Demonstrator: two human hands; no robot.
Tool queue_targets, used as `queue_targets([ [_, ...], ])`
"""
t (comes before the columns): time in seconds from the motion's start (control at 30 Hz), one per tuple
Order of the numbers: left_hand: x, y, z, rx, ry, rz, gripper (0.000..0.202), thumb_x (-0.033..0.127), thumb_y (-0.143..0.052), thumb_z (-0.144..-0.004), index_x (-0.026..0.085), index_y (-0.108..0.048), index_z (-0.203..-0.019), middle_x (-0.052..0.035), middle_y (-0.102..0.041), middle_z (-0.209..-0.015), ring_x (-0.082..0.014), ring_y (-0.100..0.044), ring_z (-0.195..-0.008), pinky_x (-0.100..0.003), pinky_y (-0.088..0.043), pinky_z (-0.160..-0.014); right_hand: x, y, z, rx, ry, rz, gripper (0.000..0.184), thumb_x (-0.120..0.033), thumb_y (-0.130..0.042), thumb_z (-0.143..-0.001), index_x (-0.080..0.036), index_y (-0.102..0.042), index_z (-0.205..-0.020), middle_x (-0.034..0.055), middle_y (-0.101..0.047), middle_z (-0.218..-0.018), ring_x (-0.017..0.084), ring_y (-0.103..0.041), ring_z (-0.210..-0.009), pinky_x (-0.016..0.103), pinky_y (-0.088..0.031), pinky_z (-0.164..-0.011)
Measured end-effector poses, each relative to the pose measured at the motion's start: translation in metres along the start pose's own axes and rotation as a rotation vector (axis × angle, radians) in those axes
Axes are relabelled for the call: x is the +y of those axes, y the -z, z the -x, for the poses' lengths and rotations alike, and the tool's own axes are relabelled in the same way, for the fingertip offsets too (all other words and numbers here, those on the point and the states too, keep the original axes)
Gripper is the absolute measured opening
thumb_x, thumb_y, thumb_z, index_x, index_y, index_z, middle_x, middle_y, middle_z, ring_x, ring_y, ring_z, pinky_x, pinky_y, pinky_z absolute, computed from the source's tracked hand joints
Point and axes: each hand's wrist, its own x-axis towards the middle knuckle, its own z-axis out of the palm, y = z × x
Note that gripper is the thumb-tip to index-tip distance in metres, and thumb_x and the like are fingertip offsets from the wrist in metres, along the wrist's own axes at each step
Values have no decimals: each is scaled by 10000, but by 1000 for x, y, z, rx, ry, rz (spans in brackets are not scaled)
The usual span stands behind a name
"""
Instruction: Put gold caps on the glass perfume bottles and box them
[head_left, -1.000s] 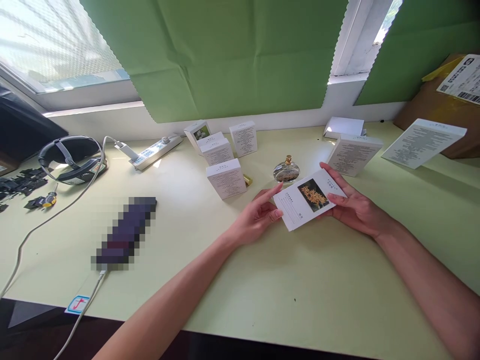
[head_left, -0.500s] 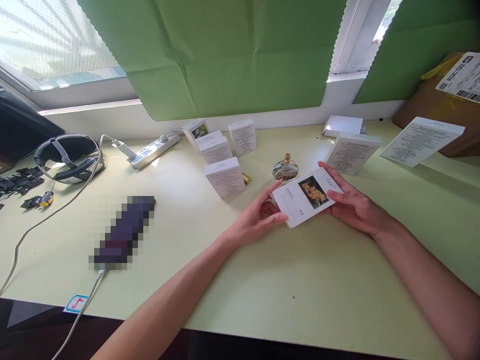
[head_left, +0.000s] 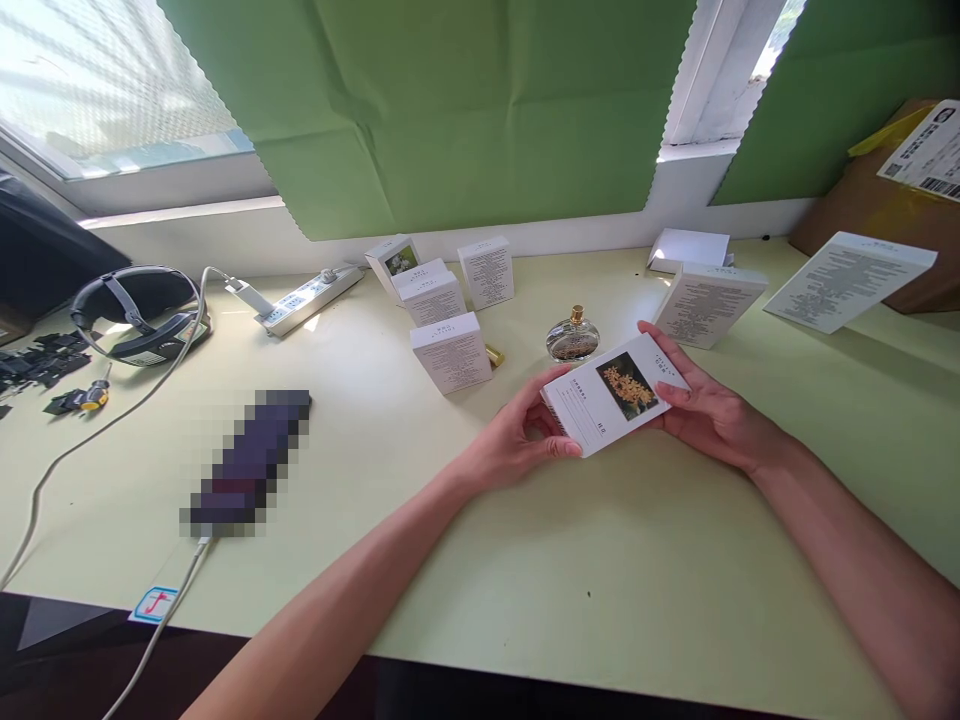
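Note:
Between both hands is a white perfume box [head_left: 589, 400] with a picture of orange flowers, tilted with its printed face up. My left hand [head_left: 521, 430] grips its lower left end, thumb on the near corner. My right hand [head_left: 709, 410] holds the other end, thumb on top and fingers behind and below. Just beyond the box a round glass perfume bottle [head_left: 572, 341] with a gold neck stands on the table. A gold cap [head_left: 494, 355] lies to the left, partly behind a standing white box [head_left: 451, 358].
Several more white boxes stand at the back, among them a box [head_left: 709, 308] right of the bottle. A power strip [head_left: 313, 298], a headset [head_left: 142, 320], a cable and a pixelated dark phone-like object [head_left: 251, 462] are at left. A brown carton [head_left: 862, 215] fills the back right.
My left fingers have closed in slightly against the end of the perfume box. The box and my right hand stay almost in place; the view shifts slightly.

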Motion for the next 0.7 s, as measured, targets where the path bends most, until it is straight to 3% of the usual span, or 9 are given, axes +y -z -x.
queue_targets([
  [0.2,0,0,0,-10,-15,23,797,262,-790,-758,310,-368,-1433,-117,-539,-1366,-297,-551,-1223,-437,-515,-956,-2,-2,3,-42,-38,28,700,-274,-575,-924,-512,-247,-1495,-61,-467,-1489,218,-529,-1277,330,-530,-948],
  [0.37,6,0,1,-39,-18,-65,881,274,-844,-686,336,-377,-1429,-84,-435,-1478,-324,-435,-1343,-512,-416,-1072,-2,-3,4,-35,-40,68,694,-296,-609,-907,-510,-285,-1482,-56,-512,-1440,217,-540,-1254,311,-514,-942],
  [0.47,11,0,3,-49,33,-151,914,330,-824,-713,340,-315,-1472,-95,-465,-1430,-299,-470,-1295,-485,-408,-1080,-1,0,1,21,-34,122,688,-309,-663,-870,-491,-353,-1457,-41,-552,-1383,220,-582,-1182,313,-534,-891],
  [0.53,12,1,5,-9,67,-204,806,398,-746,-793,332,-323,-1476,-106,-499,-1352,-266,-524,-1200,-450,-448,-1030,2,3,0,49,-35,156,656,-314,-706,-836,-457,-431,-1414,-20,-609,-1291,216,-625,-1088,307,-554,-821],
  [0.7,9,0,6,107,86,-257,666,444,-636,-876,333,-346,-1466,-98,-476,-1335,-212,-545,-1090,-362,-506,-920,8,1,-1,36,-42,225,424,-339,-734,-814,-333,-584,-1211,7,-694,-1025,199,-670,-873,281,-548,-663],
])
